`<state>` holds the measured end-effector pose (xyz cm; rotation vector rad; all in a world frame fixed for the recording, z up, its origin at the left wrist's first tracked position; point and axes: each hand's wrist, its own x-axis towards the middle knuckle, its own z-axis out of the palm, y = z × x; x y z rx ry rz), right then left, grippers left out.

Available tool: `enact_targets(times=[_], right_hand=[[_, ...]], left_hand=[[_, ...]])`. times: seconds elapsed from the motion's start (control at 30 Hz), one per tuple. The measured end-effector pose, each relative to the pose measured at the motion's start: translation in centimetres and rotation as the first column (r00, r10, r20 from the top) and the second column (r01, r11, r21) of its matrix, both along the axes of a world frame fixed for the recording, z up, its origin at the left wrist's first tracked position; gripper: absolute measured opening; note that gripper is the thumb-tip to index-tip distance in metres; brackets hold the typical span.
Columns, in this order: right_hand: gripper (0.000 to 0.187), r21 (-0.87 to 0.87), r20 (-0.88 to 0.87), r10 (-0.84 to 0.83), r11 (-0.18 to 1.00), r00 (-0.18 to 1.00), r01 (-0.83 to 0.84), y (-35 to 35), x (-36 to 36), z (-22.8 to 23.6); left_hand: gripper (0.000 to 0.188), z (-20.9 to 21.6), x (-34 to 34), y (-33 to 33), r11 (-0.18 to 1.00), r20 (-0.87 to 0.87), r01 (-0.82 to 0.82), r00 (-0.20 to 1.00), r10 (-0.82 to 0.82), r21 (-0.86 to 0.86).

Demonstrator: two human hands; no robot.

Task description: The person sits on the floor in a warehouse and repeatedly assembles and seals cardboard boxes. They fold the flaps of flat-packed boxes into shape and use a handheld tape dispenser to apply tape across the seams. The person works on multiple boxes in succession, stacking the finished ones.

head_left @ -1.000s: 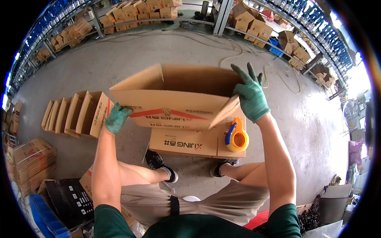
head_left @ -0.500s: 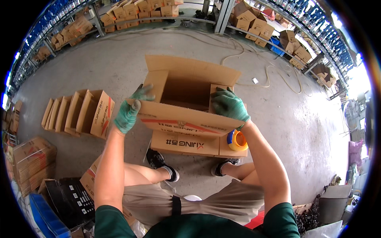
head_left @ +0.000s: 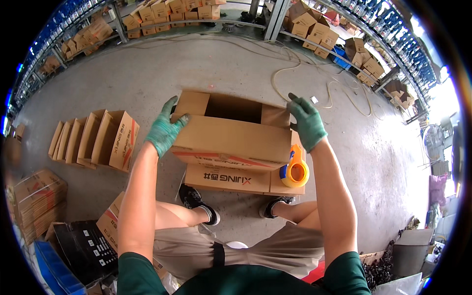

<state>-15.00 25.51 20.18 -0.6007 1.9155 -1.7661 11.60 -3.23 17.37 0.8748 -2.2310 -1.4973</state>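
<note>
A brown cardboard box [head_left: 231, 137] stands before me on top of another printed box [head_left: 228, 178]. Its two side flaps are folded inward, the near flap slopes over the near part, and a dark gap shows beyond it. My left hand [head_left: 167, 129], in a green glove, grips the left edge, thumb on top and fingers round the side. My right hand [head_left: 307, 122], gloved alike, lies against the right edge with its fingers stretched out. A yellow and blue tape dispenser [head_left: 296, 171] rests on the lower box, below my right hand.
Several opened boxes [head_left: 96, 140] stand in a row on the floor at left. Bundled flat cardboard [head_left: 39, 199] and a black carton [head_left: 84, 248] lie nearer. A pale hose [head_left: 328, 93] trails over the floor beyond. Racks with boxes [head_left: 167, 12] line the back.
The far flap that stood upright has gone down. My right hand has moved from inside the box to its right edge, and my left hand has shifted slightly up and right.
</note>
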Motion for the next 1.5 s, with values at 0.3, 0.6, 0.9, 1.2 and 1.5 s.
enact_targets(times=[0.3, 0.6, 0.9, 1.2, 1.5], right_hand=[[0.033, 0.047, -0.217, 0.148, 0.989, 0.965, -0.141, 2.1, 1.8, -2.9], [0.037, 0.161, -0.408, 0.186, 0.978, 0.894, -0.129, 2.5, 2.3, -4.1], [0.039, -0.077, 0.152, 0.081, 0.995, 0.985, -0.07, 3.8, 0.7, -4.0], [0.044, 0.877, -0.433, 0.606, 0.454, 0.668, 0.156, 9.7, 2.0, -19.0], [0.038, 0.312, -0.279, -0.03, 0.943, 0.96, 0.12, 13.5, -2.7, -13.3]], left_hand=[[0.067, 0.0, 0.6, 1.7, 0.984, -0.013, 0.036, 0.999, -0.034, 0.177], [0.051, -1.6, 0.4, 2.0, 0.982, -0.137, 0.013, 0.991, 0.014, 0.191], [0.047, -0.2, 0.2, 2.5, 0.998, -0.034, 0.023, 0.999, -0.021, 0.056], [0.045, -1.2, 0.2, 1.8, 1.0, -0.009, 0.02, 1.0, -0.02, -0.008], [0.045, -0.5, -0.3, 2.7, 0.999, -0.013, 0.029, 0.999, -0.03, -0.019]])
